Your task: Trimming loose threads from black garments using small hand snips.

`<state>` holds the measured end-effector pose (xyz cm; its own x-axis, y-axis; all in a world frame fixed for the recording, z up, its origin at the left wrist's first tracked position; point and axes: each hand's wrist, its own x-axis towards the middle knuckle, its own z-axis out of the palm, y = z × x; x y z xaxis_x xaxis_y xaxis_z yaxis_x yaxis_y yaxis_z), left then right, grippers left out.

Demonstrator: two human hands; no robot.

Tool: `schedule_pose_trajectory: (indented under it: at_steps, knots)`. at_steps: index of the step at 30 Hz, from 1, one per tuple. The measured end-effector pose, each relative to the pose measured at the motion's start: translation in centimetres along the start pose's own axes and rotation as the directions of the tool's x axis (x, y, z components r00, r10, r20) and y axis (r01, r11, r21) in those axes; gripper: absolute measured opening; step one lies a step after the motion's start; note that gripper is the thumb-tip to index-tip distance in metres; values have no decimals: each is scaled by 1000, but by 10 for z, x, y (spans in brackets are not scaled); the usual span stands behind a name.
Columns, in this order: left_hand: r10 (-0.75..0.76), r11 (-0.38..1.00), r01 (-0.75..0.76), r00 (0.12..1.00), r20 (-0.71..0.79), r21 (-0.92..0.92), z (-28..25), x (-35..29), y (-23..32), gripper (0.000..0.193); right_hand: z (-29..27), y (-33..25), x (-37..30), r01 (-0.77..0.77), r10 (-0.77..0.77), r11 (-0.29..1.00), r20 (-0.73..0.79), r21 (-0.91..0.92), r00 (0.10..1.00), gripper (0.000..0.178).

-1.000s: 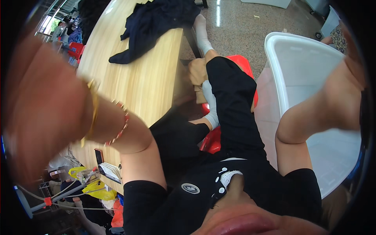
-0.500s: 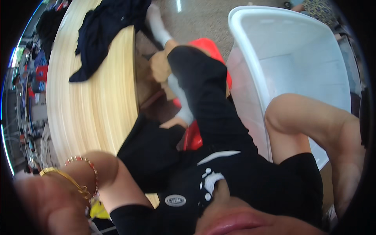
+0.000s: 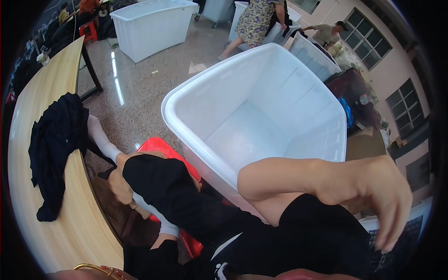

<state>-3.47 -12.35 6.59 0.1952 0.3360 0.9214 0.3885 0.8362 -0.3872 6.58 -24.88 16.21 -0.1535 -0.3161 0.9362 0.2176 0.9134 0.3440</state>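
My right hand (image 3: 385, 200) is raised at the right, beyond the rim of a large white plastic bin. Its fingers hang downward, slightly apart, with nothing visible in them; the fingertips are near a dark mesh-like surface (image 3: 396, 245). Of my left hand (image 3: 65, 275) only a sliver shows at the lower left edge, next to a gold bangle (image 3: 95, 267); its fingers are out of sight. It is nearest the pale wood-grain table (image 3: 28, 228). A crumpled black garment (image 3: 56, 144) lies across that table and hangs over its inner edge.
The big white bin (image 3: 252, 121) stands ahead, its inside bare. A red plastic stool (image 3: 161, 147) is beside my black-clad legs (image 3: 163, 182). Farther off are another white bin (image 3: 151, 32), a person in a patterned dress (image 3: 256, 21) and another person (image 3: 326, 33) near more bins.
The view has swung right and upward, showing more of the room. My right hand has come into view at the right; my left hand has slipped mostly below the lower left edge.
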Motion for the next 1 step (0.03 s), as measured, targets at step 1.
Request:
schedule_pose_trajectory:
  at_steps: [1]
  knots:
    - [-7, 1000, 7, 1000, 13, 1, 15, -8, 7, 15, 6, 6, 5, -290, 281, 937, 74, 194, 957, 22]
